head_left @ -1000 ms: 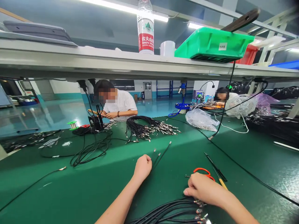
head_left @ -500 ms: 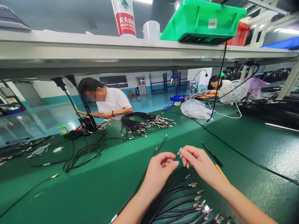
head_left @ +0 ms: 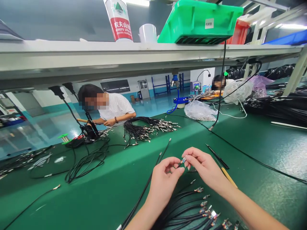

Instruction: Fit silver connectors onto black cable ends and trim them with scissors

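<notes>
Behind the long white shelf, the shiny teal floor is reflecting the light, and a white wall with a teal lower band is standing at the far side of the room. A dark window is sitting in this wall, near a grey metal cabinet and a blue metal rack. Above, long fluorescent lamps are shining under the grey-green ceiling.

The bottle's red label reads "农夫山泉 NONGFU SPRING"; the green crate's white tag seems unreadably small.
</notes>
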### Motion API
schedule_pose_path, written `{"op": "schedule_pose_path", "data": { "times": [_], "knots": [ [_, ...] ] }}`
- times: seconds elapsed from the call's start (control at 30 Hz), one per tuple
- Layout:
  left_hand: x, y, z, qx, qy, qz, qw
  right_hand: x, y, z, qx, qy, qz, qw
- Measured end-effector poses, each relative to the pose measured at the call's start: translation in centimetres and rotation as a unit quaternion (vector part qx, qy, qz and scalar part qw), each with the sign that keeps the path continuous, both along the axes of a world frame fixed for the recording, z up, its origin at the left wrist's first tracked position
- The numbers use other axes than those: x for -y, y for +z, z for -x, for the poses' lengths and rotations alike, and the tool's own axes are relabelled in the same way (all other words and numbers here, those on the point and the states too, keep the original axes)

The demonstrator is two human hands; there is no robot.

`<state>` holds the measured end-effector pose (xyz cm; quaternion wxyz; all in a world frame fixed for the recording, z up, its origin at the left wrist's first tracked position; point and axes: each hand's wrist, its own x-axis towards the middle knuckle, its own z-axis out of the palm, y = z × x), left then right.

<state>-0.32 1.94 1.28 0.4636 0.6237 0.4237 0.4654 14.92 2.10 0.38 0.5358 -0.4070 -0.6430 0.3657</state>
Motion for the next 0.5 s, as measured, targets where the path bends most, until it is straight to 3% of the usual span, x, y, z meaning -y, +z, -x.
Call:
{"op": "schedule_pose_path", "data": {
  "times": [0.13,0.3,0.5],
  "knots": [
    [0.2,-0.1,0.04,-0.05,0.024,-0.048,0.997,0.18,-0.05,0.11,0.042,-0.005,-0.024,0.999],
    [0.18,-0.19,0.11,-0.015,-0.044,0.031,0.998,0.51,0.2,0.22,0.121,-0.053,-0.052,0.99],
    [-0.06,-0.4,0.13,0.06,-0.075,0.095,0.991,0.67,0.25,0.39,0.123,-0.049,-0.048,0.99]
  ]
}}
